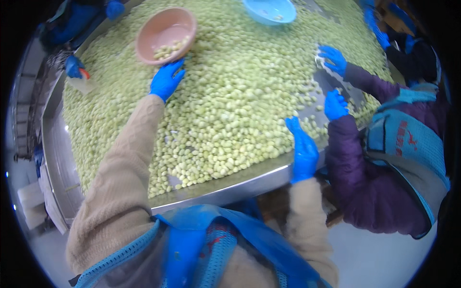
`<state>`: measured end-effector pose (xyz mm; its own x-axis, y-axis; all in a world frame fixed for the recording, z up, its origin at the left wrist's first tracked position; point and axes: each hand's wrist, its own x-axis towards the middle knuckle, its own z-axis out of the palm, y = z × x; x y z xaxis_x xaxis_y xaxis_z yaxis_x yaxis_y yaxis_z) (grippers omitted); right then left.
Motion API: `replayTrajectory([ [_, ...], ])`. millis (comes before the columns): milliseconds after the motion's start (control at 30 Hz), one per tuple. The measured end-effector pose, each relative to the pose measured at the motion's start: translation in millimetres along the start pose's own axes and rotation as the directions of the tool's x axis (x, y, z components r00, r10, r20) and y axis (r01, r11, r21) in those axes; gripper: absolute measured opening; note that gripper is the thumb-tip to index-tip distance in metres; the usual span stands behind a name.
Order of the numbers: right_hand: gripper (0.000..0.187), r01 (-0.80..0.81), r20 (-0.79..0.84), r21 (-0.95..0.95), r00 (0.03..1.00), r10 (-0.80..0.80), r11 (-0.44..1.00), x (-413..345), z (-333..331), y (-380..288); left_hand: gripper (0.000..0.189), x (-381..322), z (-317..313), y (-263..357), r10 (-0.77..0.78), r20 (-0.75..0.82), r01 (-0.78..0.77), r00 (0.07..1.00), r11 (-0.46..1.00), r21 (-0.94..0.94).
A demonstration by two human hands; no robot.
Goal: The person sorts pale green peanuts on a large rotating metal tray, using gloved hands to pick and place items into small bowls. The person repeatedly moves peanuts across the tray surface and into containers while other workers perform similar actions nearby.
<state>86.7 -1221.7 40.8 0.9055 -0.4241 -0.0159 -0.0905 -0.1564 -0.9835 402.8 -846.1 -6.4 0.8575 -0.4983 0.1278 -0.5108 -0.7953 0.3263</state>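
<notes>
My left hand (167,81), in a blue glove, reaches out over a broad layer of pale green, oval, bean-like pieces (230,118). Its thumb stands apart from the fingers, which come up to the near rim of a pink plastic basin (169,30). Some paler pieces lie inside this tilted basin. Also blue-gloved, my right hand (304,153) is at the front edge of the metal table (230,194). Its fingers point away from me and lie close together; whether anything small is between them is not visible.
On my right a person in a purple sleeve (342,154) works with two blue-gloved hands (333,59) by a bare metal patch. A light-blue basin (272,12) sits at the back. Another gloved hand (74,67) with an orange-handled scraper is at left.
</notes>
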Motion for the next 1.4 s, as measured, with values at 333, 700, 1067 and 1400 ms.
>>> replayTrajectory([
  [333, 0.038, 0.028, 0.072, 0.108, 0.997, -0.036, 0.994, 3.3, 2.3, 20.9, 0.076, -81.1, 55.3, 141.6, -0.146, 0.192, 0.161, 0.971, 0.984, -0.069],
  [700, 0.044, -0.148, 0.044, -0.132, 0.987, 0.154, 0.98, 5.6, 7.6, 11.8, 0.071, -64.8, -44.0, -104.3, -0.279, -0.117, 0.3, 0.953, 0.92, 0.251],
  [1067, 0.04, -0.183, -0.015, -0.131, 0.983, 0.183, 0.974, 6.3, 4.2, 23.2, 0.09, -149.9, 23.3, 117.5, 0.291, 0.401, -0.116, 0.869, 0.907, -0.405],
  [1400, 0.039, -0.205, -0.017, -0.121, 0.979, 0.205, 0.971, 4.3, 7.8, 18.3, 0.036, -77.8, 3.8, 79.3, -0.202, 0.514, 0.49, 0.834, 0.7, -0.519],
])
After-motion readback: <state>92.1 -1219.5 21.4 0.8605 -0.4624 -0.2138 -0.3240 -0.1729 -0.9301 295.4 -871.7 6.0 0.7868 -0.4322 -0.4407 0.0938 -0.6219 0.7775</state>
